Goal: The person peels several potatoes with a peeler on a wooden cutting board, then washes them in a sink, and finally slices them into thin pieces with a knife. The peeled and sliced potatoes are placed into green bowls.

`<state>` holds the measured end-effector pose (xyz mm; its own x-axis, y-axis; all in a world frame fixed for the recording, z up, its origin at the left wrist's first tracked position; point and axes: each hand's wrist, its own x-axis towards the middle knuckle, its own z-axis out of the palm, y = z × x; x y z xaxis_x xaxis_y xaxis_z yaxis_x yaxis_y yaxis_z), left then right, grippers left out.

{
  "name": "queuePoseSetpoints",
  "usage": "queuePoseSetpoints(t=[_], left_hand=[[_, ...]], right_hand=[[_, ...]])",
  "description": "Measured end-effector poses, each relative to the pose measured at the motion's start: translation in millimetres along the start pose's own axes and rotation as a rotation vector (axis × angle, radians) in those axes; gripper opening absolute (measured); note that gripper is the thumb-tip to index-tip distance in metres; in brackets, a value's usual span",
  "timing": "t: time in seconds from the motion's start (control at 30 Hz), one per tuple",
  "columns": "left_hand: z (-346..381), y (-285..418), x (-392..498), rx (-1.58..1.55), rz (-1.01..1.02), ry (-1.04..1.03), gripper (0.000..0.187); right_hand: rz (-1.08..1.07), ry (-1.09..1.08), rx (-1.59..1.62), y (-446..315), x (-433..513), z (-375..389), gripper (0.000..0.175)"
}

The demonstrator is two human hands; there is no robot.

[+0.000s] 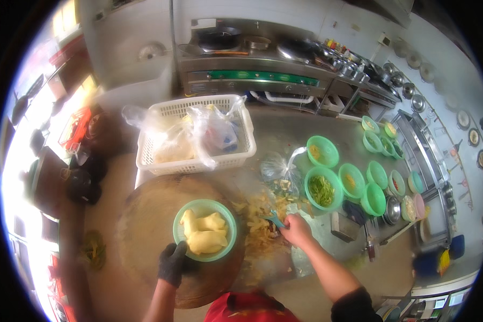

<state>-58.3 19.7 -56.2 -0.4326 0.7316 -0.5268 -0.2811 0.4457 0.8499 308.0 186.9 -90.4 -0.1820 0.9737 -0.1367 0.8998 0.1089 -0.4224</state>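
My left hand (172,263), in a black glove, grips the near-left rim of a round light-green plastic basket (232,227). Several peeled, pale-yellow vegetables, perhaps potatoes (207,241), lie in it. Beneath is a large round wooden chopping block (145,225). To the right, my bare right hand (297,230) holds a blue-green peeler (274,218) over a scattered heap of brownish peelings (257,235) on the metal worktop.
A white plastic crate (247,139) with plastic bags stands beyond the block. On the right are a bowl of cut green vegetables (322,191), several other green bowls (352,181), a grey rectangular block (344,227) and metal bowls (392,210). A tied clear bag (281,171) lies behind the peelings.
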Motion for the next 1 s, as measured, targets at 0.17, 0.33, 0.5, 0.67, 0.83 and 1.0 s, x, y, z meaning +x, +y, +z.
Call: queuePoseSetpoints(t=[0.17, 0.33, 0.5, 0.67, 0.83, 1.0], left_hand=[[9, 16, 9, -0.064, -0.071, -0.100, 0.028], [-1, 17, 1, 0.083, -0.012, -0.130, 0.030], [-11, 24, -25, -0.053, -0.154, -0.092, 0.028], [-31, -4, -21, -0.116, -0.153, -0.078, 0.024], [-36, -6, -11, 0.039, -0.122, -0.087, 0.019], [-44, -13, -4, 0.013, -0.001, -0.142, 0.016]], right_hand=[[-0.097, 0.152, 0.209, -8, 1, -11, 0.024], [-0.270, 0.341, 0.613, -52, 30, -43, 0.024], [-0.680, 0.200, 0.113, -104, 50, -17, 0.029], [-0.742, 0.362, 0.253, -124, 57, -17, 0.021], [-0.475, 0.267, 0.506, -91, 22, -8, 0.019], [0.507, 0.368, 0.884, 44, -82, -3, 0.022]])
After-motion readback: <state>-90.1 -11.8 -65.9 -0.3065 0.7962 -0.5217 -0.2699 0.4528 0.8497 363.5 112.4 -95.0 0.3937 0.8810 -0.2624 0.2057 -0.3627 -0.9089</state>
